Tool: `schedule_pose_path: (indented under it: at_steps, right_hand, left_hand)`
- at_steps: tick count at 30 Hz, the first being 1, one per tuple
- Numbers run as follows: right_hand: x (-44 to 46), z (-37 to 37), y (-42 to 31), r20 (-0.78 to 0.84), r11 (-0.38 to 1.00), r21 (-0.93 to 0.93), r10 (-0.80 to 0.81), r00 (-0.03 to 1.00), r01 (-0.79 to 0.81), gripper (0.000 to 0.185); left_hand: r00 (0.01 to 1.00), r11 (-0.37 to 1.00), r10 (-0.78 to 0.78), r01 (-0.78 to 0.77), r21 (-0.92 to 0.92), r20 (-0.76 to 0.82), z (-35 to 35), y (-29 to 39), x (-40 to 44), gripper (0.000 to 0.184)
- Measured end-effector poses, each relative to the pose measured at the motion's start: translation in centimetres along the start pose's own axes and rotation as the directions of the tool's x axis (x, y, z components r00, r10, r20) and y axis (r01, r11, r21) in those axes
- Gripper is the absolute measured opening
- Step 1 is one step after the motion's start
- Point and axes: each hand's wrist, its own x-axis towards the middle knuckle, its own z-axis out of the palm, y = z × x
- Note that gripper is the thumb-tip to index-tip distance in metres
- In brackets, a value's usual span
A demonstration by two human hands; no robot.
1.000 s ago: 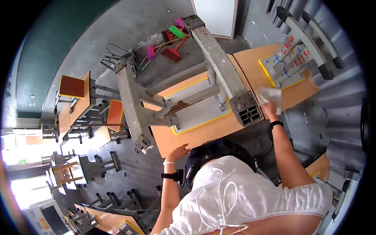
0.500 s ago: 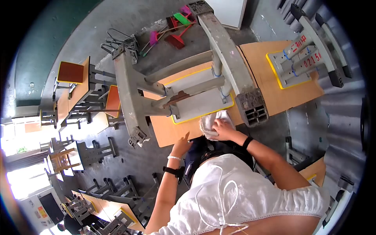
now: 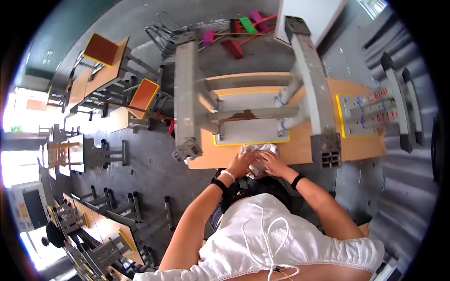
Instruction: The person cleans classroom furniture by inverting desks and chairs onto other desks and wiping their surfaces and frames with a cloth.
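Observation:
A crumpled whitish cloth (image 3: 258, 148) lies at the near edge of the wooden desk (image 3: 300, 145). My left hand (image 3: 241, 162) and my right hand (image 3: 273, 163) are both on it, close together, fingers curled over the fabric. Part of the cloth hangs between my hands towards my lap. Just beyond stands an upturned stool (image 3: 255, 129), its yellow-edged seat down on the desk and its thick grey legs pointing up at me. Brown stain or rust marks one crossbar (image 3: 243, 114).
Another upturned stool (image 3: 344, 117) with red numbers sits at the desk's right end, near a grey curtain (image 3: 403, 201). Brooms (image 3: 234, 49) lie on the floor by the far wall. More desks (image 3: 101, 70) and stools (image 3: 144, 98) stand left; a person (image 3: 55, 234) is at lower left.
My left hand has come over from the left, where it was apart from the cloth, and now grips it beside my right hand. The view has turned, so the stool appears straighter.

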Motion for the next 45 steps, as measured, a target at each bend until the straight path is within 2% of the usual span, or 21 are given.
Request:
schedule_pose_path:
  at_steps: [1, 7, 13, 16, 21, 23, 24, 25, 27, 29, 30, 31, 34, 35, 37, 38, 39, 41, 43, 44, 45]
  right_hand:
    - [0.8, -0.2, -0.2, 0.014, 1.0, -0.01, -0.006, 1.0, 0.006, 0.064]
    - [3.6, -0.2, -1.9, 0.086, 0.999, -0.028, -0.038, 0.996, 0.04, 0.055]
    - [9.2, 2.4, -5.8, 0.137, 0.999, -0.023, -0.024, 0.99, 0.027, 0.066]
    - [13.3, 4.4, -8.3, 0.197, 1.0, -0.03, -0.001, 0.98, 0.007, 0.07]
    - [21.1, 6.4, -13.7, 0.138, 0.983, -0.122, -0.117, 0.983, 0.134, 0.073]
    - [24.0, 8.2, -15.1, 0.135, 0.992, -0.081, -0.089, 0.987, 0.101, 0.073]
    - [25.3, 8.8, -15.6, 0.113, 0.992, -0.073, -0.096, 0.989, 0.104, 0.075]
    - [26.5, 8.9, -16.4, 0.061, 0.995, -0.02, -0.092, 0.994, 0.093, 0.062]
    - [27.9, 10.5, -15.7, 0.081, 0.992, -0.04, -0.116, 0.99, 0.12, 0.041]
    - [28.7, 11.4, -15.8, 0.053, 0.997, -0.031, -0.064, 0.997, 0.066, 0.027]
    - [29.0, 11.4, -16.2, 0.027, 0.996, -0.059, -0.065, 0.998, 0.067, 0.026]
    - [29.4, 11.8, -16.1, 0.037, 0.997, -0.063, -0.05, 0.998, 0.052, 0.023]
    - [30.8, 11.0, -17.8, 0.1, 0.98, -0.184, -0.054, 0.994, 0.071, 0.018]
    - [31.0, 10.8, -17.8, 0.159, 0.97, -0.23, -0.04, 0.987, 0.076, 0.017]
    - [31.5, 11.9, -15.9, 0.259, 0.923, -0.366, -0.023, 0.966, 0.121, 0.014]
    - [32.1, 12.2, -15.2, 0.332, 0.911, -0.371, -0.054, 0.942, 0.183, 0.021]
    - [33.0, 12.0, -15.5, 0.438, 0.902, -0.401, 0.036, 0.898, 0.159, 0.023]
    - [35.0, 12.8, -13.9, 0.626, 0.906, -0.407, 0.181, 0.759, 0.119, 0.032]
    - [37.8, 13.9, -12.2, 0.799, 0.897, -0.412, 0.274, 0.536, 0.157, 0.038]
    - [39.3, 14.5, -11.5, 0.841, 0.902, -0.393, 0.274, 0.466, 0.18, 0.039]
    - [41.1, 14.9, -11.2, 0.876, 0.904, -0.376, 0.276, 0.395, 0.203, 0.04]
  left_hand:
    - [0.999, 0.998, -0.013, 0.015, 0.061, -0.038, 0.6, 0.1, -0.5, 0.077]
    - [0.988, 0.983, -0.151, 0.15, -0.109, -0.006, 1.1, -1.1, -3.1, 0.069]
    - [0.958, 0.947, -0.27, 0.281, -0.155, 0.094, 0.9, -5.7, -7.7, 0.067]
    - [0.942, 0.915, -0.336, 0.325, -0.239, -0.005, 1.2, -8.2, -11.3, 0.067]
    - [0.85, 0.828, -0.523, 0.487, -0.28, -0.068, 2.6, -12.5, -19.0, 0.065]
    - [0.737, 0.725, -0.662, 0.584, -0.364, -0.137, 3.5, -13.8, -23.5, 0.06]
    - [0.648, 0.602, -0.756, 0.633, -0.486, -0.092, 4.2, -14.6, -26.2, 0.057]
    - [0.558, 0.464, -0.829, 0.654, -0.598, -0.035, 5.2, -15.5, -29.1, 0.054]
    - [0.442, 0.343, -0.894, 0.783, -0.519, 0.076, 9.4, -17.1, -35.9, 0.045]
    - [0.295, 0.138, -0.91, 0.877, -0.461, 0.29, 14.0, -17.8, -43.9, 0.036]
    - [0.136, -0.08, -0.896, 0.888, -0.454, 0.423, 14.7, -17.3, -47.7, 0.034]
    - [-0.009, -0.281, -0.869, 0.831, -0.481, 0.494, 16.0, -16.7, -51.3, 0.034]
    - [-0.245, -0.519, -0.846, 0.583, -0.626, 0.473, 21.0, -13.0, -60.4, 0.033]
    - [-0.291, -0.567, -0.824, 0.444, -0.693, 0.487, 23.8, -11.7, -62.5, 0.032]
    - [-0.446, -0.489, -0.831, 0.301, -0.819, 0.333, 32.5, -8.4, -64.6, 0.03]
    - [-0.503, -0.534, -0.771, 0.175, -0.827, 0.392, 32.0, -7.0, -63.8, 0.029]
    - [-0.551, -0.573, -0.698, 0.047, -0.818, 0.457, 30.7, -4.9, -63.0, 0.028]
    - [-0.455, -0.523, -0.709, -0.173, -0.835, 0.538, 29.3, -1.7, -60.0, 0.023]
    - [-0.259, -0.678, -0.708, -0.013, -0.735, 0.657, 42.6, 1.8, -55.2, 0.023]
    - [-0.218, -0.79, -0.555, -0.162, -0.591, 0.802, 36.7, 1.4, -53.6, 0.022]
    - [-0.167, -0.861, -0.378, -0.299, -0.412, 0.911, 26.1, 0.2, -52.3, 0.021]
